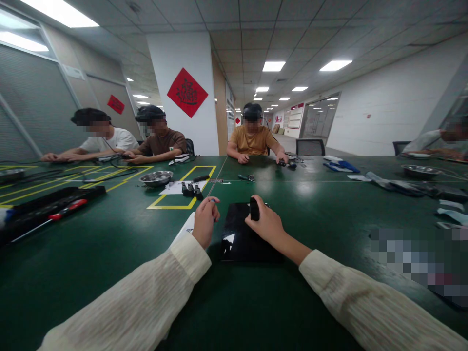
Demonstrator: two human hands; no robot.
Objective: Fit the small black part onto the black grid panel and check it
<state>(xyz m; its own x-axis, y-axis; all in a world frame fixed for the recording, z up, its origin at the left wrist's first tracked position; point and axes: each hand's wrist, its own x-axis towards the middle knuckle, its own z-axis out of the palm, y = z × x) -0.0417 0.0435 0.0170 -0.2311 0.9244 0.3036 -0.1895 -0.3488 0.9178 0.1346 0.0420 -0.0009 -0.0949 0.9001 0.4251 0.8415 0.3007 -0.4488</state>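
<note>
Holding black piece (254, 208), hands (268, 223) near lettered card (187, 226), red diamond (187, 92) bearing characters

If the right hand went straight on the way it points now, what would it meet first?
Most likely the left hand, just past the left edge of the glossy black panel. Depth is unclear in this single view, so the right hand might pass over or beyond it.
</note>
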